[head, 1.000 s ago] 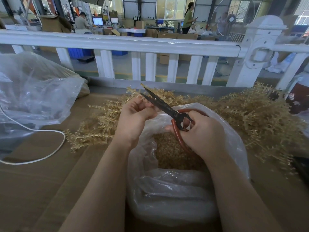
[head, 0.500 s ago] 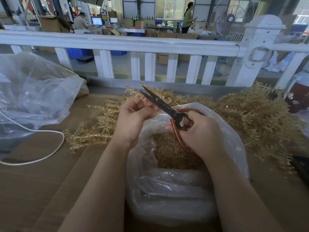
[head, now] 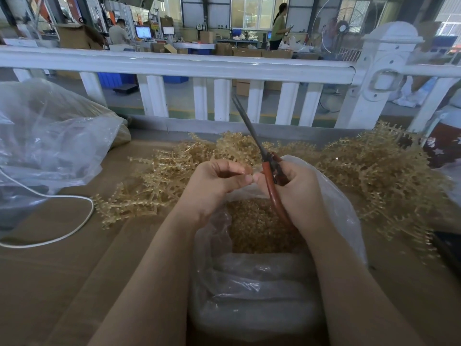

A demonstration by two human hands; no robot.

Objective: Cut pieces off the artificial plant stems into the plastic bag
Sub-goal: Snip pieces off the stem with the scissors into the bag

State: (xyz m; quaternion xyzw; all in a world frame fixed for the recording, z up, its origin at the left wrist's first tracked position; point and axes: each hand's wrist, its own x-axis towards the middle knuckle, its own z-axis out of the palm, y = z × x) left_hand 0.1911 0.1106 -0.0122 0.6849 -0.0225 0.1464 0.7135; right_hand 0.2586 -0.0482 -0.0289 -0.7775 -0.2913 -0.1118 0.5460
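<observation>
Directly below my hands the open plastic bag (head: pixel 334 208) holds a heap of cut golden pieces (head: pixel 257 228). My right hand (head: pixel 296 188) grips the red-handled scissors (head: pixel 270 176), blades together pointing up and away, and my left hand (head: pixel 217 183), fingertip to fingertip with it, pinches something too small to identify. Beyond both hands the golden plant stems (head: pixel 374 171) are piled on the cardboard table (head: pixel 62 283), with a white fence (head: pixel 174 66) behind.

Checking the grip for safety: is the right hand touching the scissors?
Touching. The head view shows the right hand with fingers curled round the red handles of the scissors, blades pointing up and away over the plastic bag.
</observation>
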